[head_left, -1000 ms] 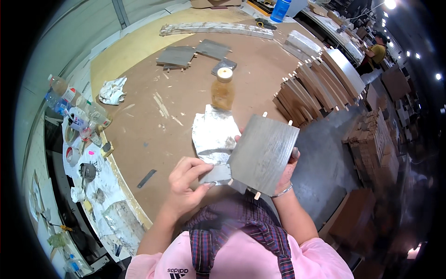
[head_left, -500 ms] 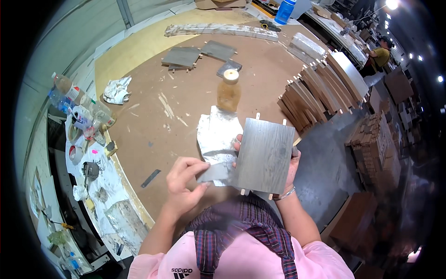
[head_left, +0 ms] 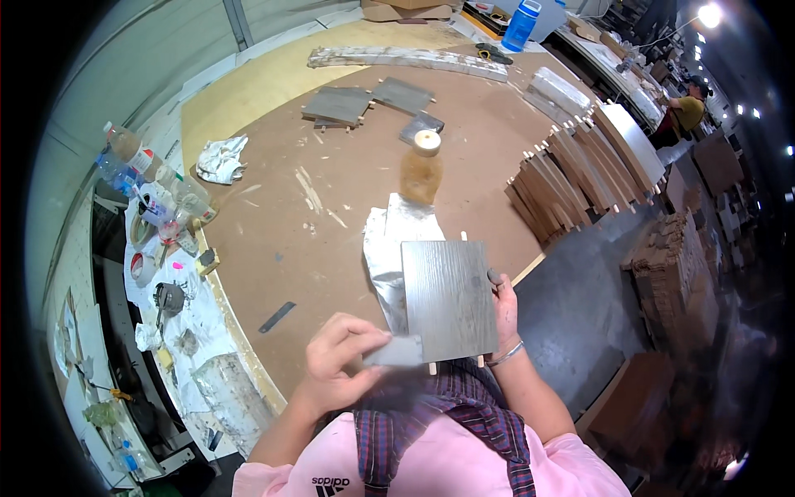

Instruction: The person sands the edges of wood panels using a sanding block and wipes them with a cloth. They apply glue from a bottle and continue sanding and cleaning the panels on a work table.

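My right hand (head_left: 507,313) grips a grey wood-grain panel (head_left: 448,298) by its right edge. Short wooden dowels stick out of the panel's top and bottom ends, and most of my fingers are hidden behind it. Pinched in my left hand (head_left: 341,360) is a thin grey rectangular sheet (head_left: 393,351), whose right end meets the panel's lower left edge; I cannot tell if it is sandpaper or a scraper. A crumpled white cloth (head_left: 383,257) lies beyond the panel on the brown table (head_left: 273,224). Behind that cloth stands a bottle with amber contents (head_left: 421,178).
Several dowelled panels (head_left: 571,174) stand in a row at the right edge. More grey panels (head_left: 337,105) lie at the far side. Bottles (head_left: 124,153), a dark cup (head_left: 169,298) and rags crowd the left. A dark strip (head_left: 277,317) lies nearby. Another person (head_left: 687,112) is far right.
The panel has come down and left, and its tilt has shifted. My left hand and the grey sheet have moved slightly lower. The whole view has shifted a little.
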{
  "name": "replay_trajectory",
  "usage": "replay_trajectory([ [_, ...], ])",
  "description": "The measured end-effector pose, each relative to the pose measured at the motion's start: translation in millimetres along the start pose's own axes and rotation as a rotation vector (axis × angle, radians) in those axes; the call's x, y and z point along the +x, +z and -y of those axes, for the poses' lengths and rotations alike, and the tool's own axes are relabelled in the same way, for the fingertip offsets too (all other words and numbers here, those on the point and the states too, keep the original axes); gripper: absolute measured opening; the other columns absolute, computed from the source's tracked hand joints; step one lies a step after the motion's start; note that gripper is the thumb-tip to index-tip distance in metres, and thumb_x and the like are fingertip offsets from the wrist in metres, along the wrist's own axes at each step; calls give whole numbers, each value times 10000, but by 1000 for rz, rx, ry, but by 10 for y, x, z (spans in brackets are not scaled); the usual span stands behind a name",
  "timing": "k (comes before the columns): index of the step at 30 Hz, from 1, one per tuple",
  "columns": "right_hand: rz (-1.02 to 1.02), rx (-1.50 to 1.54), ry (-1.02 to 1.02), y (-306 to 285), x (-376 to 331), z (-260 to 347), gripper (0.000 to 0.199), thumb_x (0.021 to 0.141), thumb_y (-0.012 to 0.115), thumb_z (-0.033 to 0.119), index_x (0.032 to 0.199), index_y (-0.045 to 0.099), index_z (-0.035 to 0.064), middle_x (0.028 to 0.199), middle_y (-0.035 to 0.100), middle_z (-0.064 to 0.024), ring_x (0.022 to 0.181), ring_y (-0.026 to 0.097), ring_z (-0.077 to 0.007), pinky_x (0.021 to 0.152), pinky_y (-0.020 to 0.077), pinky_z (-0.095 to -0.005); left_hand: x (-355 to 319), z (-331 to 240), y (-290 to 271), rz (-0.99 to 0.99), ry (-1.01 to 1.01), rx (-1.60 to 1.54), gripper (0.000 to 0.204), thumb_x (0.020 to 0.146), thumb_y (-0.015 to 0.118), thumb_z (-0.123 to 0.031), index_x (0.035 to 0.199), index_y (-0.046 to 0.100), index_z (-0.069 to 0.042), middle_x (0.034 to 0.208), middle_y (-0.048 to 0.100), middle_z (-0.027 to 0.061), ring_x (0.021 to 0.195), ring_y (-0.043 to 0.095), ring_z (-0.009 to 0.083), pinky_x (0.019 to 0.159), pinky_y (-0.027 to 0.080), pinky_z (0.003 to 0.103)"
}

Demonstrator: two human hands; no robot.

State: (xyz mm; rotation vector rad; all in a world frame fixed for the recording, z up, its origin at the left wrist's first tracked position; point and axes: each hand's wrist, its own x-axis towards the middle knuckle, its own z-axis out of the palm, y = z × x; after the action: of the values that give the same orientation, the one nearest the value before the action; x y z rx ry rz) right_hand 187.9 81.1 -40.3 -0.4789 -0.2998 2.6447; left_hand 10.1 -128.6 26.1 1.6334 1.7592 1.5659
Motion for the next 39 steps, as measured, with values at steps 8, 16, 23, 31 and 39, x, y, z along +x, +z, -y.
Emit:
replay_trajectory([
  [8, -170, -162, 45, -2, -50, -77, 466, 1015, 326, 411, 1176, 586, 59, 1072, 651, -80, 940, 643, -219, 830, 539, -358, 352, 286, -131, -112, 18, 189, 407, 628, 735, -25, 1034, 705, -16, 949, 631, 122, 824, 640, 233, 703, 519, 318],
  [16, -254, -164, -16, 182, -74, -45, 446, 1015, 310, 364, 1107, 614, 50, 1030, 655, -90, 913, 650, -209, 810, 544, -337, 201, 72, -59, 61, 99, 67, 395, 634, 740, -57, 1027, 714, -27, 948, 641, 119, 824, 641, 259, 711, 520, 343],
  [23, -215, -174, 41, -41, -72, -120, 420, 1005, 335, 340, 1100, 615, 42, 1029, 653, -98, 920, 651, -209, 813, 544, -336, 498, 465, -127, -192, -14, 95, 381, 670, 723, -2, 1049, 693, -7, 969, 638, 118, 848, 640, 223, 755, 520, 314],
  [31, 8, 30, -5, -48, -126, -48, 459, 953, 412, 380, 1178, 615, 36, 1135, 652, -127, 1019, 636, -276, 913, 520, -410, 321, 468, -104, -306, -300, -291, 320, 773, 706, 38, 1090, 662, 46, 1017, 646, 82, 863, 606, 149, 815, 489, 268],
  [39, 90, 164, 28, -197, -60, -183, 524, 918, 447, 437, 1206, 604, 28, 1222, 620, -164, 1113, 600, -320, 982, 480, -446, 111, 619, -198, -354, -659, -798, 291, 986, 541, -200, 1128, 598, 48, 959, 677, 109, 823, 665, 170, 783, 542, 308],
])
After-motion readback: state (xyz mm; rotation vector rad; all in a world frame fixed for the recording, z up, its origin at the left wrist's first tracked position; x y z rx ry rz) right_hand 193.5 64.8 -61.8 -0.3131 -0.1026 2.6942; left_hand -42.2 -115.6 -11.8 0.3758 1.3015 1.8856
